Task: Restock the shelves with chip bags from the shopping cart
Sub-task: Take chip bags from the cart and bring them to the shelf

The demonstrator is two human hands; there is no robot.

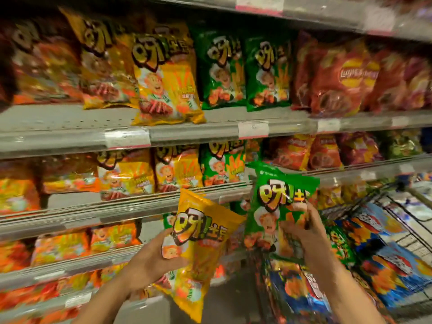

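Note:
My left hand grips a yellow chip bag by its left edge, tilted, in front of the lower shelves. My right hand holds a green chip bag upright, fingers pinching its right side. Both bags hang in the air between the shelving and the shopping cart at the right. The cart holds several blue, orange and green chip bags. On the upper shelf stand matching yellow bags and green bags.
Red chip bags fill the upper shelf's right end. Lower shelves carry orange, yellow and green bags. White price tags line the shelf rails. The upper shelf's left front shows bare grey board.

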